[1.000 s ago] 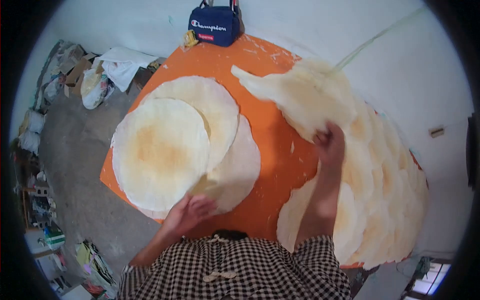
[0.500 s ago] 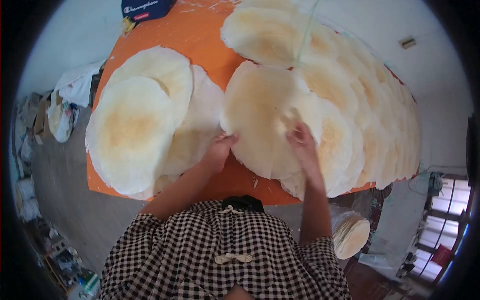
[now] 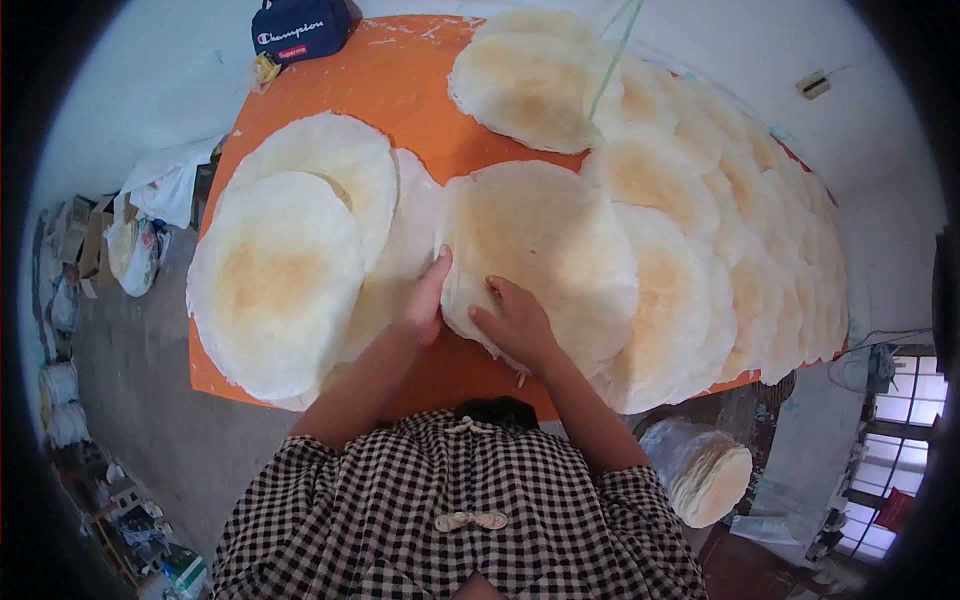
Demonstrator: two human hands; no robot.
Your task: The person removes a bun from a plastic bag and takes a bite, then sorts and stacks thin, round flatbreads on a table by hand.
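Note:
A large, thin round flatbread (image 3: 540, 225), pale with a faint tan middle, lies in front of me and overlaps others to its right. At its left edge stands my left hand (image 3: 430, 295), fingers stretched out along the rim and closing on nothing. My right hand (image 3: 517, 325) rests on the lower left part of the same flatbread, its fingers apart. Left of my hands, a browned flatbread (image 3: 275, 285) covers part of another flatbread (image 3: 340, 150) and a paler one beneath.
Overlapping rows of flatbreads (image 3: 745, 230) cover the right side of the orange table (image 3: 420, 85). A blue bag (image 3: 300, 30) sits at the far left corner. Below the table's right edge is a plastic-wrapped stack of flatbreads (image 3: 710, 475). A green strip (image 3: 612, 65) crosses the back.
My right hand has come left and down from the flatbread's right part to its lower left, and now lies flat. My left hand's fingers have straightened along the rim. The camera view has shifted slightly.

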